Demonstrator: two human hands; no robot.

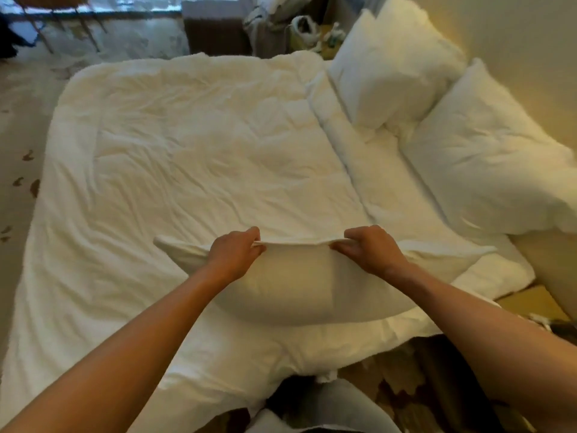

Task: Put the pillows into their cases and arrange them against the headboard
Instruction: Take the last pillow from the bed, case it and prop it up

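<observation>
A white pillow (299, 285) inside a white case lies on the near edge of the bed. My left hand (235, 253) pinches the case's far open edge on the left. My right hand (371, 250) pinches the same edge on the right, and the fabric is stretched taut between them. Two more white pillows rest at the right end of the bed by the headboard (537, 48): one (393, 70) propped upright at the far side, one (487, 160) lying nearer.
A rumpled white duvet (187, 151) covers the bed. A dark nightstand (215, 29) and cluttered items stand beyond the far side. Chair legs (46, 29) stand on patterned carpet at the top left. Carpet also shows at the left and near-right edges.
</observation>
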